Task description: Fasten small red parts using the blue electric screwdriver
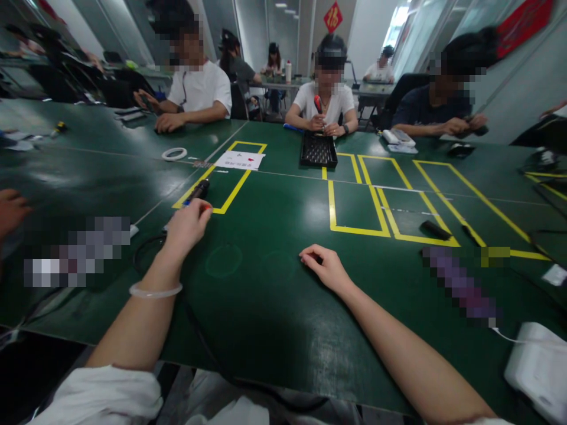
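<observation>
My left hand [186, 227] is over the green table [266, 319] at the left, fingers curled, just in front of a dark cylindrical tool [200, 190]. Whether the fingers touch the tool, or hold something small, cannot be made out. A white bracelet [155, 291] circles my left wrist. My right hand [324, 265] rests on the table right of centre, its thumb and fingers curled together at the tips. Anything between those fingertips is too small to see. Beyond my left hand lies a white printed sheet [240, 160] across yellow tape outlines [234, 198].
A person across holds a red-handled tool [318, 104] above a black tray [318, 150]. A tape roll [174, 154] lies far left. Blurred phone-like objects [80, 252] [460, 283] flank my arms. A white box [538, 369] sits at right; a black cable [201, 330] crosses the near edge.
</observation>
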A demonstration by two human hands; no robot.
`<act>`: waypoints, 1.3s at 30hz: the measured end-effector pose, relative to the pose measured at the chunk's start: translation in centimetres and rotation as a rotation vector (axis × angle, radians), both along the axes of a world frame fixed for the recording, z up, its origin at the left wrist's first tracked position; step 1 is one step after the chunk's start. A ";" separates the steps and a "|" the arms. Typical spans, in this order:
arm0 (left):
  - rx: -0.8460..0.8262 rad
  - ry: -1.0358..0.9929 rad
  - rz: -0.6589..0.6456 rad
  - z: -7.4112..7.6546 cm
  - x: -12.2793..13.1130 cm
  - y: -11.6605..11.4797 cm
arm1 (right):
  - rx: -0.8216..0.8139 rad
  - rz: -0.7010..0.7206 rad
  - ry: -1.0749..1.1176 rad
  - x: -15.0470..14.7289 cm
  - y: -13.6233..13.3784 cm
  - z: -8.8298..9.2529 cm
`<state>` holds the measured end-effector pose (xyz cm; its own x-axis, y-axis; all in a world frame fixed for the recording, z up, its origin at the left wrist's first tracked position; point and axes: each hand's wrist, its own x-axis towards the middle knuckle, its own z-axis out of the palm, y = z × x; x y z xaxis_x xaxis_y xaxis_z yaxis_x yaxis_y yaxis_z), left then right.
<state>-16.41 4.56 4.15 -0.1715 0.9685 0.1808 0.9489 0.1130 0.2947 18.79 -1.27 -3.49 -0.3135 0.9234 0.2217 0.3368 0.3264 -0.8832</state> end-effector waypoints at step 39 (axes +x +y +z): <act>-0.234 -0.749 -0.827 -3.5 15.4 -3.6 | -0.045 0.019 0.132 0.1 0.2 -0.5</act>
<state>-1.02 0.98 0.63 0.5460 0.8315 0.1021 0.3530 -0.3388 0.8721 18.85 -1.07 -4.00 -0.3015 0.9277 0.2201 0.2112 0.2901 -0.9334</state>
